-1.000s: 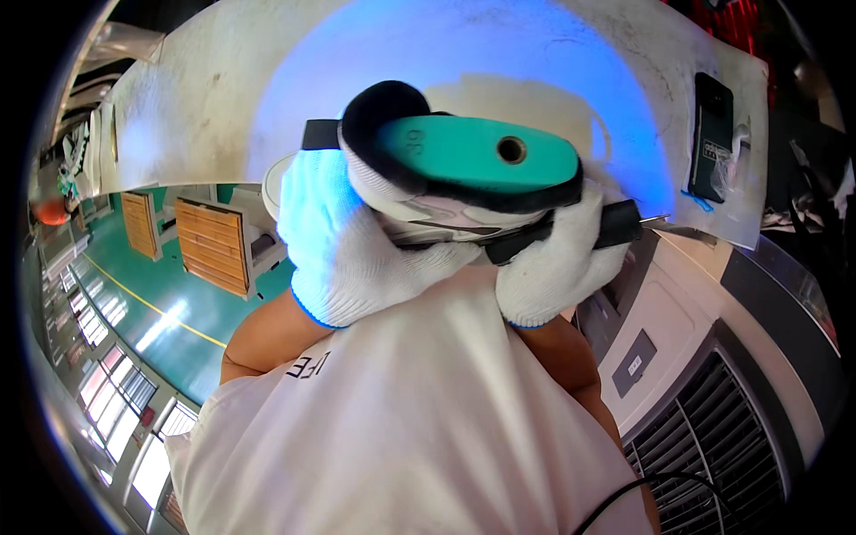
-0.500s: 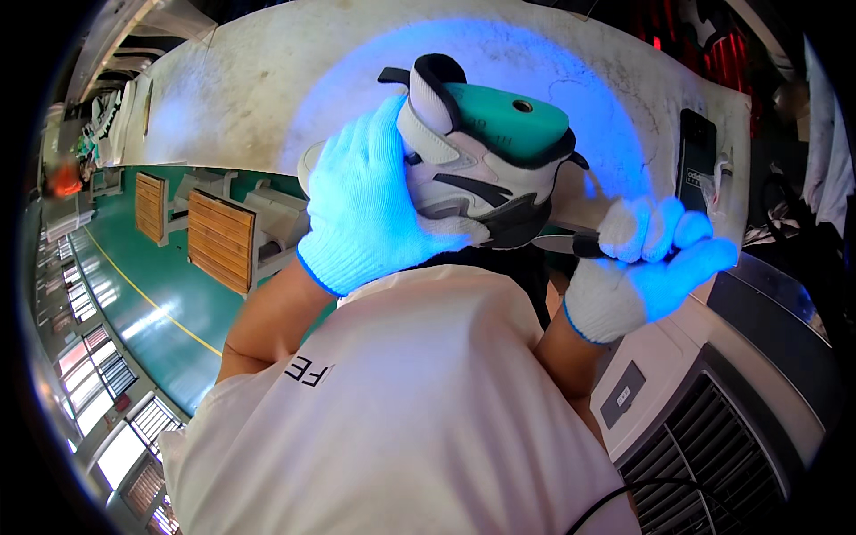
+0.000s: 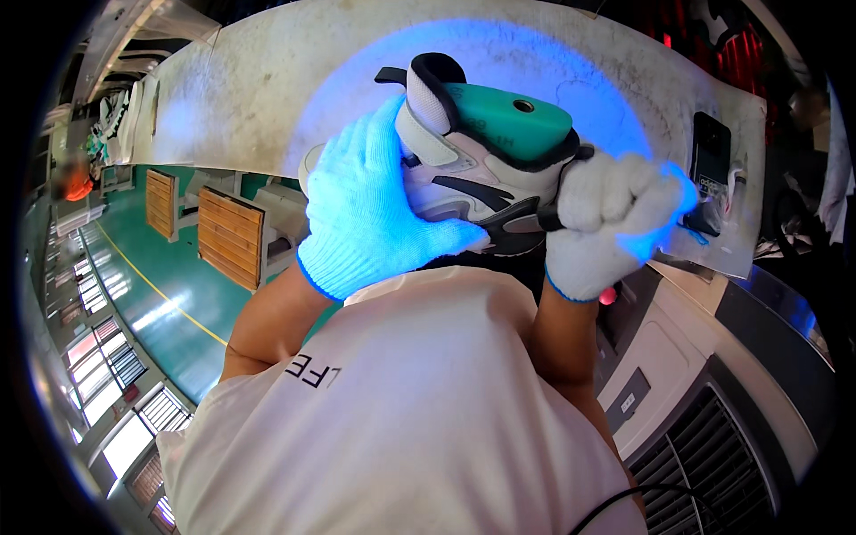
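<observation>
A white, grey and black sneaker (image 3: pixel 481 196) with a green shoe last (image 3: pixel 513 116) inside it is held on its side over the table's near edge. My left hand (image 3: pixel 361 205), in a white knit glove lit blue, is wrapped round the sneaker, its thumb along the sole. My gloved right hand (image 3: pixel 606 214) is closed in a fist at the other end of the shoe. From it sticks out the black handle (image 3: pixel 548 218) of a thin-bladed tool, close against the sole edge. Its blade cannot be made out now.
A pale, stained worktable (image 3: pixel 241 98) spreads beyond, with a round patch of blue light. At its right lie a black phone (image 3: pixel 711 147) and a clear plastic bag (image 3: pixel 709 218). Wooden-slatted carts (image 3: pixel 230 234) stand on the green floor. A vented machine (image 3: pixel 704 446) is at lower right.
My right hand has moved left and slightly up to the shoe's end, its fingers closing further round the handle. The blade, visible before, is now hidden. My left hand and the sneaker have barely moved.
</observation>
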`<state>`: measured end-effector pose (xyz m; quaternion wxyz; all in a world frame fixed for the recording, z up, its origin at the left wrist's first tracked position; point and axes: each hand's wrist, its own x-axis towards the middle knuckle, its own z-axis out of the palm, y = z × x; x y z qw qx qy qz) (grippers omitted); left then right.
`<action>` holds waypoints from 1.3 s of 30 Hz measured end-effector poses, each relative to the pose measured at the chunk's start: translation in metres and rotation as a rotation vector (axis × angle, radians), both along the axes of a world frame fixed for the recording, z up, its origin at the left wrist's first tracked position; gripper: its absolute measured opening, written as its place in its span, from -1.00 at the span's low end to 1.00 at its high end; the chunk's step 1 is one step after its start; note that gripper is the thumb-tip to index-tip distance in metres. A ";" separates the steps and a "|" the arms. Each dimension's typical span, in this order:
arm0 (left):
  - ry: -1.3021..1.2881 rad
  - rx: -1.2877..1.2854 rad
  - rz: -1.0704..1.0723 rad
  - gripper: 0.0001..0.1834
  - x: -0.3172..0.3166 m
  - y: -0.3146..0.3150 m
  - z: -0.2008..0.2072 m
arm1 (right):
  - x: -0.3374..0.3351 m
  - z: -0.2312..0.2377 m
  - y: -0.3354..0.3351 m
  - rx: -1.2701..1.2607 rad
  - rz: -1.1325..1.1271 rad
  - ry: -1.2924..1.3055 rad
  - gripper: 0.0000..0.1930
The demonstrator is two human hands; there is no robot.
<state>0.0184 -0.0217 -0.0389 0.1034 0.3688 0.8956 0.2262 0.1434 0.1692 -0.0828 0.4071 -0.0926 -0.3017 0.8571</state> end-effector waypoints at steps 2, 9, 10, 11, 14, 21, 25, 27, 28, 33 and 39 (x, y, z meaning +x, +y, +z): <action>0.103 0.091 -0.038 0.44 0.004 -0.007 -0.011 | -0.006 -0.003 -0.002 0.084 -0.026 0.008 -0.52; 0.109 0.197 -0.130 0.21 0.016 -0.051 -0.035 | 0.035 -0.015 0.051 0.009 -0.009 -0.557 -0.59; 0.203 0.300 -0.164 0.14 0.021 -0.052 -0.046 | 0.044 -0.017 0.051 -0.068 0.029 -0.463 -0.59; 0.191 0.221 -0.226 -0.04 0.016 -0.040 -0.036 | 0.046 -0.013 0.040 -0.114 0.020 -0.478 -0.59; 0.416 0.318 -0.373 -0.25 0.014 -0.058 -0.065 | 0.032 -0.030 0.001 -0.105 0.040 -0.332 -0.61; 0.583 0.476 -0.274 -0.36 0.021 -0.090 -0.124 | 0.030 -0.042 0.009 0.221 0.251 -0.675 -0.54; 0.564 0.488 -0.328 -0.50 0.026 -0.107 -0.132 | 0.009 -0.029 -0.001 0.315 0.304 -0.704 -0.56; 0.576 0.559 -0.341 -0.58 0.029 -0.106 -0.136 | 0.001 -0.027 0.002 0.506 0.409 -0.764 -0.61; 0.605 0.627 -0.338 -0.62 0.025 -0.092 -0.134 | -0.005 -0.016 0.007 0.696 0.551 -0.880 -0.62; 0.613 0.634 -0.284 -0.67 0.026 -0.078 -0.125 | -0.023 -0.014 0.019 0.998 0.738 -0.780 -0.63; 0.531 0.508 -0.229 -0.65 0.032 -0.091 -0.122 | -0.007 -0.022 0.017 0.229 0.572 -0.658 -0.56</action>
